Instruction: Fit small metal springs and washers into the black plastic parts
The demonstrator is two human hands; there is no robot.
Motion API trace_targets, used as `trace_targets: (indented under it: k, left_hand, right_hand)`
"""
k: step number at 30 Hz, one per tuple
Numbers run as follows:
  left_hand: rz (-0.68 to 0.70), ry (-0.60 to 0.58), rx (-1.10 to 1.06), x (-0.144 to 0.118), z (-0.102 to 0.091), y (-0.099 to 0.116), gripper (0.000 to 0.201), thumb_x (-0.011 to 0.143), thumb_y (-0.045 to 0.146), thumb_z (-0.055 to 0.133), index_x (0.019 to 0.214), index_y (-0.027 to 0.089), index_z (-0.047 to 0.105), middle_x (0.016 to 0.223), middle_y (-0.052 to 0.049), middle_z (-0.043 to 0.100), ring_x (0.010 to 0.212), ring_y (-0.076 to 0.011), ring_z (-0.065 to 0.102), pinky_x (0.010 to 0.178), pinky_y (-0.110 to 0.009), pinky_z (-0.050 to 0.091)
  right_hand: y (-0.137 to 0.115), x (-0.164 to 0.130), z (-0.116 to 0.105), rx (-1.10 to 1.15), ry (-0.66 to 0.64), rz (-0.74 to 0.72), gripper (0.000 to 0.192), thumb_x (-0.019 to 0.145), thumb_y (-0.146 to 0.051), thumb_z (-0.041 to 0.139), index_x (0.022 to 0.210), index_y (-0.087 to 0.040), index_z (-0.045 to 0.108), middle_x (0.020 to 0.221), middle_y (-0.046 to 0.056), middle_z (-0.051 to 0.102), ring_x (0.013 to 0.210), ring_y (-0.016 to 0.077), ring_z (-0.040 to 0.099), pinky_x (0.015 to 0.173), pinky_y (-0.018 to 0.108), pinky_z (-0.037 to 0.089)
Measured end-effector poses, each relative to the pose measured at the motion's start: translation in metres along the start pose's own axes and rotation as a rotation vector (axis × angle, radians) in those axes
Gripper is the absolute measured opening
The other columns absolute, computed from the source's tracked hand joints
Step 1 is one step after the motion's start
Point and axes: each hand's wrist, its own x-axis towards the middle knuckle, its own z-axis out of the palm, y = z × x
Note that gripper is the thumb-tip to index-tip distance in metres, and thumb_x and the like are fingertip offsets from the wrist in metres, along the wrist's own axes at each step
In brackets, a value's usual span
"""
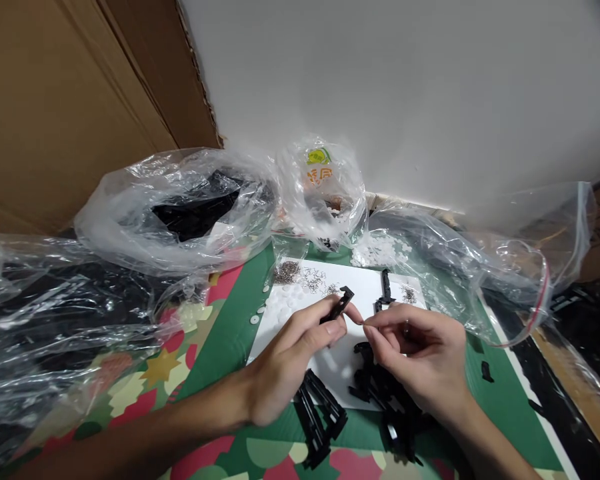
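My left hand (305,340) is closed around a small black plastic part (341,304), its hooked end sticking up past the fingers. Close beside it, the thumb and index finger of my right hand (420,333) are pinched together; what lies between them is too small to make out. Both hands hover over a white sheet (357,283). Longer black plastic parts (320,417) lie below my left hand, and a pile of black plastic parts (400,427) sits partly hidden under my right hand. Another black part (385,287) rests on the sheet's far side.
Small metal springs (286,272) and white discs (285,303) lie on the sheet. White pieces (383,250) are heaped behind it. Clear plastic bags (130,213) surround the back and left; another bag (510,267) stands right. A cardboard box (80,73) rises at the left.
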Motion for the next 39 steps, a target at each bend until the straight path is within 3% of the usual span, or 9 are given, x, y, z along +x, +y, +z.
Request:
trace_targets:
  k: [5,9,13,16,22,26,33,39]
  left_hand:
    - [-0.12,-0.051,-0.458,0.009,-0.002,-0.001,0.037,0.103,0.033,0.043,0.112,0.013,0.074,0.081,-0.001,0.042,0.072,-0.0157,0.031,0.068,-0.027,0.033]
    - [-0.171,-0.002,-0.596,0.011,-0.001,0.006,0.036,0.107,0.027,0.048,0.124,0.012,0.076,0.081,0.0,0.038,0.07,-0.014,0.027,0.065,-0.024,0.033]
    - [-0.179,0.07,-0.601,0.011,0.0,0.006,0.034,0.102,0.02,0.067,0.135,0.016,0.074,0.086,-0.002,0.05,0.076,-0.0126,0.041,0.07,-0.022,0.038]
    - [-0.196,0.078,-0.56,0.011,0.0,0.005,0.035,0.098,0.022,0.075,0.132,0.018,0.075,0.093,-0.005,0.06,0.08,-0.0129,0.05,0.076,-0.023,0.043]
    - [-0.251,0.109,-0.382,0.009,0.006,0.012,0.041,0.089,0.017,0.075,0.13,0.018,0.078,0.084,0.0,0.057,0.074,-0.0106,0.043,0.073,-0.02,0.039]
    - [-0.27,0.107,-0.396,0.006,0.007,0.011,0.046,0.085,0.015,0.074,0.13,0.024,0.076,0.097,-0.001,0.064,0.082,-0.0124,0.051,0.083,-0.024,0.045]
    - [-0.277,0.011,-0.356,0.005,0.003,0.006,0.051,0.097,0.024,0.073,0.146,0.031,0.064,0.119,-0.003,0.069,0.1,-0.016,0.067,0.101,-0.031,0.05]
    - [-0.142,-0.014,-0.387,0.009,0.005,0.006,0.063,0.101,0.028,0.075,0.159,0.031,0.05,0.139,-0.008,0.069,0.121,-0.0213,0.072,0.115,-0.035,0.049]
  right_hand:
    - [-0.001,0.002,0.0,-0.015,0.029,-0.069,0.009,0.089,-0.013,0.078,0.087,-0.021,0.081,0.056,-0.007,0.05,0.046,0.0072,0.041,0.046,0.022,0.034]
    - [-0.002,0.002,-0.002,-0.037,0.067,-0.083,0.01,0.089,-0.011,0.078,0.088,-0.021,0.08,0.056,-0.008,0.048,0.046,0.0069,0.039,0.046,0.022,0.035]
    - [-0.003,0.0,-0.004,-0.136,0.082,-0.15,0.012,0.09,-0.009,0.077,0.09,-0.022,0.078,0.059,-0.008,0.049,0.048,0.0071,0.04,0.047,0.023,0.033]
    - [-0.003,0.0,-0.003,-0.195,0.066,-0.184,0.013,0.091,-0.009,0.073,0.094,-0.021,0.077,0.06,-0.008,0.048,0.049,0.0074,0.039,0.046,0.023,0.031]
    - [-0.005,-0.001,0.0,-0.2,0.067,-0.164,0.011,0.093,-0.011,0.071,0.093,-0.021,0.075,0.063,-0.006,0.054,0.049,0.0078,0.039,0.043,0.022,0.031]
    - [-0.005,0.0,-0.001,-0.196,0.101,-0.113,0.007,0.094,-0.017,0.072,0.091,-0.021,0.075,0.059,-0.006,0.052,0.046,0.0078,0.038,0.041,0.021,0.031]
    - [-0.001,0.006,0.002,-0.075,0.058,0.02,0.007,0.097,-0.019,0.067,0.094,-0.02,0.072,0.062,-0.005,0.06,0.045,0.0077,0.046,0.041,0.019,0.036]
    - [-0.003,0.007,0.0,-0.141,0.089,-0.039,0.006,0.095,-0.018,0.068,0.093,-0.02,0.073,0.064,-0.004,0.066,0.046,0.0076,0.047,0.042,0.02,0.037]
